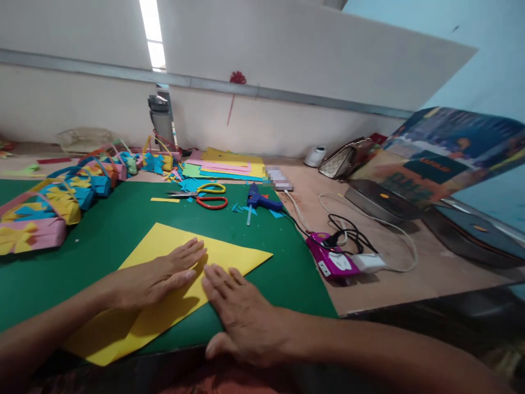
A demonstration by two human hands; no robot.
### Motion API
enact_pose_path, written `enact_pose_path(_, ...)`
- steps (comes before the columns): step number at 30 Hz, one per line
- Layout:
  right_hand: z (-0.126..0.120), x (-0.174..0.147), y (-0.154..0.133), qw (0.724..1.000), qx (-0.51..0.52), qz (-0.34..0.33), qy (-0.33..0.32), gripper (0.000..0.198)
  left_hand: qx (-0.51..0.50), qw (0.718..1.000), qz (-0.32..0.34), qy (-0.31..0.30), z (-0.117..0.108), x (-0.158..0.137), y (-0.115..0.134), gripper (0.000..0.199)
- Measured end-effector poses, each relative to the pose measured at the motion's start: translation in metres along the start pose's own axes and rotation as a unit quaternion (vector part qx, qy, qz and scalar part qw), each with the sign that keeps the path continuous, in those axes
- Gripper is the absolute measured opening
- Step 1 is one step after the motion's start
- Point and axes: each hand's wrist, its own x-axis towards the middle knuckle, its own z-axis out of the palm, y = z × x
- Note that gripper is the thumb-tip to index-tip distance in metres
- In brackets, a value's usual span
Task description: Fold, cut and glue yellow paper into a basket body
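A yellow sheet of craft paper (147, 246) lies at an angle on a green mat (270, 295), its near corner reaching the mat's front edge. My left hand (164, 273) is over the paper's middle, fingers stretched out and empty. Beside it my right hand (241, 312) lies flat with fingers extended, the fingertips on the paper's near edge and the thumb apart. Just beyond the paper are scissors (205, 196) with one yellow and one red handle loop, lying spread, and a blue glue gun (262, 201) with a glue stick near its nozzle.
Several colourful paper baskets (74, 191) line the left side. Stacked coloured sheets (229, 164) lie at the back near a grey bottle (161, 117). To the right are a purple power strip (330, 257) with tangled cords, a phone (279, 179) and a bag (344, 156).
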Motion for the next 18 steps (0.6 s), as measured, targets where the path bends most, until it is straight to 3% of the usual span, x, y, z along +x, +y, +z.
enact_pose_path(3,-0.011,-0.027,0.025,0.995,-0.027,0.098,0.002,0.09,-0.014,0.997,-0.003,-0.071,0.002,0.0,0.005,0.057)
enact_pose_path(8,-0.019,-0.054,0.052,0.971,-0.103,0.214,0.025,0.076,0.033,0.998,0.008,-0.051,0.012,-0.001,0.008,0.051)
enact_pose_path(12,-0.018,-0.057,0.06,0.965,-0.136,0.212,0.065,0.074,0.06,0.997,0.007,-0.045,0.017,-0.002,0.009,0.054)
enact_pose_path(18,-0.019,-0.04,0.058,0.967,-0.173,0.175,0.071,0.082,0.087,0.995,0.002,-0.047,0.011,0.005,0.02,0.059)
